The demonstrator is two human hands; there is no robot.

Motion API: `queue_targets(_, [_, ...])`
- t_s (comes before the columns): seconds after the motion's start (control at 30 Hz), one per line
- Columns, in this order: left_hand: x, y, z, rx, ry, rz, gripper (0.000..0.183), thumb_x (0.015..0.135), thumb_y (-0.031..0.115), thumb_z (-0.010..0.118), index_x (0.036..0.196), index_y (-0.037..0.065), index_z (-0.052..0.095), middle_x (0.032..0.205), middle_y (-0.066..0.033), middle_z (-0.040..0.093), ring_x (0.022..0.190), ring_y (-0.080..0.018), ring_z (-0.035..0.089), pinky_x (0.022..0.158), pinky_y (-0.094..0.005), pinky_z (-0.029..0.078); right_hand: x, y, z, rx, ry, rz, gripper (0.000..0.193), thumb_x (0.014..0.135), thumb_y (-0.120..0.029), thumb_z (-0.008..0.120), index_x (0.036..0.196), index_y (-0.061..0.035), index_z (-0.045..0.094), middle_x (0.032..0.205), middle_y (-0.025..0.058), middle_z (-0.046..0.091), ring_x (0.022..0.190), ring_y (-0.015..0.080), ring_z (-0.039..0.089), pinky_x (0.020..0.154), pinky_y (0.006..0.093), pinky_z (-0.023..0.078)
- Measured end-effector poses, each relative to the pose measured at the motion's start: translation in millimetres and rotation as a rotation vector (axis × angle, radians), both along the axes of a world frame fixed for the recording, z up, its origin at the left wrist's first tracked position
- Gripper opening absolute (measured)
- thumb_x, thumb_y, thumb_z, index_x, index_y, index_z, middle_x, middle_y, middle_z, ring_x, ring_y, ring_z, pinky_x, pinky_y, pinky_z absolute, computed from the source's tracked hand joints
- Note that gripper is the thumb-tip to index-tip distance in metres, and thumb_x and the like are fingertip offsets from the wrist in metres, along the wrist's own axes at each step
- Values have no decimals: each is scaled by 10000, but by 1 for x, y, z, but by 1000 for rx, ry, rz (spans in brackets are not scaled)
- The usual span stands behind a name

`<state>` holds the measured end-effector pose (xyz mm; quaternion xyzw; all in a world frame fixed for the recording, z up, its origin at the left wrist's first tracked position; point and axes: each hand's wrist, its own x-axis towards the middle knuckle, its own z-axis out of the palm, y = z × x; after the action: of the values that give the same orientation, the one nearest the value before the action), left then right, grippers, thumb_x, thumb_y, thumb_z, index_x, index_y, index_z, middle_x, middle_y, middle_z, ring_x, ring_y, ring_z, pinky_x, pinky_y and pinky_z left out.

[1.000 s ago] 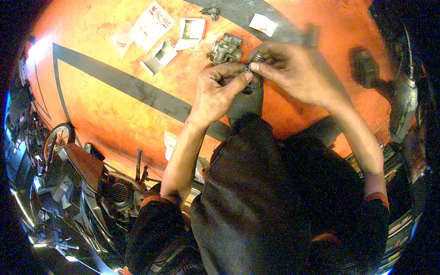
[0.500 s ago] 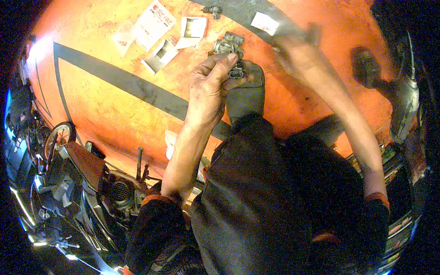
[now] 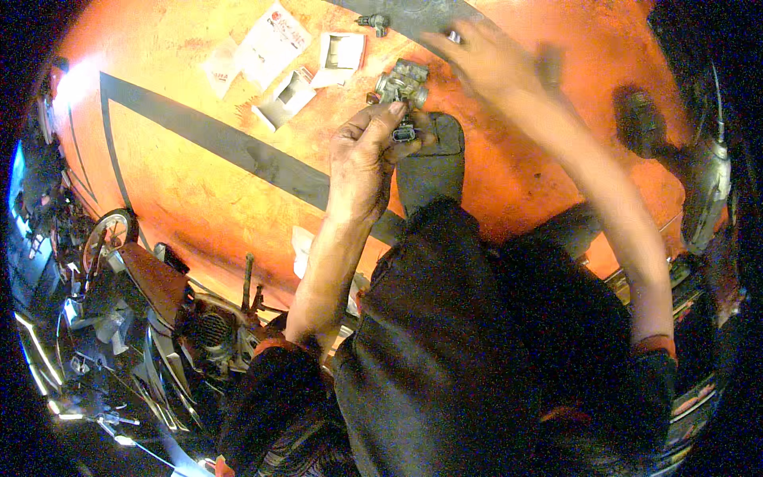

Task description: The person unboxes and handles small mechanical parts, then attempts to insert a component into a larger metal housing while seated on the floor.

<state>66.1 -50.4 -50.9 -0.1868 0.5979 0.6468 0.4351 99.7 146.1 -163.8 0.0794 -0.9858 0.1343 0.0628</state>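
Note:
My left hand [image 3: 366, 151] pinches a small black part with an oval plug socket [image 3: 404, 134] between thumb and fingers. Just beyond it on the orange floor lies a grey metal part with a round bore [image 3: 409, 75], like a throttle body; whether the two touch is hidden. My right hand [image 3: 497, 67] is stretched out over the dark floor stripe, smeared by motion. A small bright bit [image 3: 454, 36] shows between its fingers; I cannot make out what it is or whether it is held.
Two opened white cardboard boxes, one [image 3: 342, 57] and another [image 3: 286, 99], lie left of the metal part beside a printed plastic bag [image 3: 274, 44]. A black plug-like part [image 3: 373, 24] lies farther off. My shoe [image 3: 431, 151] is close below; a motorcycle [image 3: 203, 334] stands lower left.
My right hand has moved away from me and leftward, over the spot where a white packet lay; that packet no longer shows whole. My left hand keeps its pinch on the black part.

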Motion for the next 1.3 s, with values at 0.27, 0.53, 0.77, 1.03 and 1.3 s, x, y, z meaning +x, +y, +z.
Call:
queue_targets(0.27, [-6, 0, -3, 71, 15, 73, 246, 899, 192, 565, 944, -45, 610, 912, -132, 658, 777, -190, 647, 677, -285, 544, -95, 1, -33, -177, -391, 155, 460, 849, 20, 522, 1280, -143, 512, 1128, 172, 549, 1049, 278, 532, 890, 408, 488])
queue_targets(0.53, [-25, -3, 7, 71, 50, 151, 247, 892, 188, 566, 977, -41, 601, 914, -143, 659, 773, -227, 665, 708, -289, 554, -21, -29, 39, -1336, -85, -275, 393, 846, -160, 666, 1149, 41, 515, 1008, 176, 635, 916, 249, 649, 818, 393, 565])
queue_targets(0.77, [-31, 15, 23, 114, 104, 117, 239, 899, 176, 550, 932, -50, 621, 875, -139, 665, 744, -220, 664, 707, -293, 562, -3, -49, 58, -1612, -61, -360, 422, 818, 26, 641, 1180, 6, 425, 1094, 171, 595, 1024, 255, 606, 879, 363, 520])
queue_targets(1.03, [-29, 14, 28, 163, 178, 60, 254, 906, 180, 544, 941, -60, 619, 843, -132, 666, 728, -186, 653, 652, -268, 536, -3, -45, 65, -1406, -14, -386, 353, 798, 19, 664, 1109, -3, 497, 1033, 133, 633, 983, 235, 633, 855, 334, 521])
queue_targets(1.3, [-25, 11, 25, 130, 255, 43, 263, 907, 193, 547, 954, -55, 620, 866, -135, 678, 702, -189, 664, 632, -259, 541, 0, -42, 73, -997, 211, -243, 317, 751, -57, 686, 1061, -88, 631, 978, 51, 671, 822, 185, 675, 713, 287, 547])
